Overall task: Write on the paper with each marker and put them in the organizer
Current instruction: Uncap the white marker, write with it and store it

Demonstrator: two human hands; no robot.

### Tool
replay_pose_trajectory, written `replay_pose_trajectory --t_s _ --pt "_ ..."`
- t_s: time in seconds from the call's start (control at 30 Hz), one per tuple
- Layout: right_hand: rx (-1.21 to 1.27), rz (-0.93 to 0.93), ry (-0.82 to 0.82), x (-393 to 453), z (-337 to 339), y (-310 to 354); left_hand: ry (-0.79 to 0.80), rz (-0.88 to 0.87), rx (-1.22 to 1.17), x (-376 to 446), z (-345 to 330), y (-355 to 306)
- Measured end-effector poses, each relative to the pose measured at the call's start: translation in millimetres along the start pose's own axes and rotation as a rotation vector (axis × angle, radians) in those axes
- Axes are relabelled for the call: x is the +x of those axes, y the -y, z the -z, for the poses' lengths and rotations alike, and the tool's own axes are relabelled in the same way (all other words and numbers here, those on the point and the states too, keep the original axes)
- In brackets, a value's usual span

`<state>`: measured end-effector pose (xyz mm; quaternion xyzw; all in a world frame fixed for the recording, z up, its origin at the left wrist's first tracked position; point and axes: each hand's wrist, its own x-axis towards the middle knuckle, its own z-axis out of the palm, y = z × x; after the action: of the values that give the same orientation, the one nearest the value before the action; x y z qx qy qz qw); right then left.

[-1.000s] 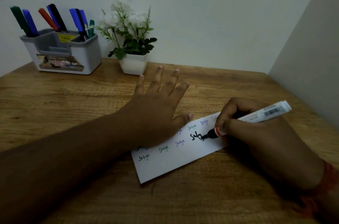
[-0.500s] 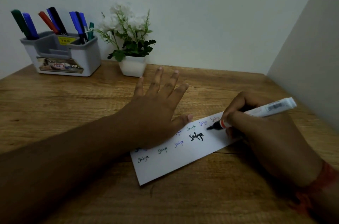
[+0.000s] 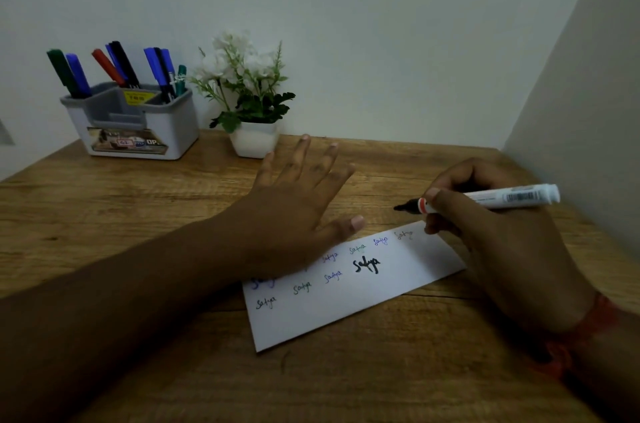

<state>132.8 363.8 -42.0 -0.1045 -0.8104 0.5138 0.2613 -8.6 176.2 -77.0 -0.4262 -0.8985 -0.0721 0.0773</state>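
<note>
the paper (image 3: 349, 287) is pinned flat on the wooden table (image 3: 138, 215) by the left hand (image 3: 294, 215), whose straight fingers are spread wide over its far left end, and small words in several colours plus one bold black word are seen written on it. a white marker (image 3: 491, 197) with a black tip is gripped in the curled fingers of the right hand (image 3: 498, 232), its tip held off the paper, just beyond the sheet's far edge. the grey organizer (image 3: 138, 125), filled with capped markers, is placed at the back left beside a white potted plant (image 3: 249, 100).
</note>
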Motion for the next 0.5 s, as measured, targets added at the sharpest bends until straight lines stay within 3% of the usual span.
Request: replay_pose_trajectory --t_s 0.13,0.3,0.5 --pt "0.044 0.023 0.014 -0.7 2.8 -1.6 -0.001 0.051 -0.001 -0.5 3.1 6.4" --pt "0.033 0.026 0.03 -2.7 4.6 -3.8 0.108 0.155 0.068 0.4 5.8 15.7" --pt "0.015 0.036 0.074 -3.8 2.9 -1.6 0.174 0.209 -0.073 4.3 5.6 18.8"
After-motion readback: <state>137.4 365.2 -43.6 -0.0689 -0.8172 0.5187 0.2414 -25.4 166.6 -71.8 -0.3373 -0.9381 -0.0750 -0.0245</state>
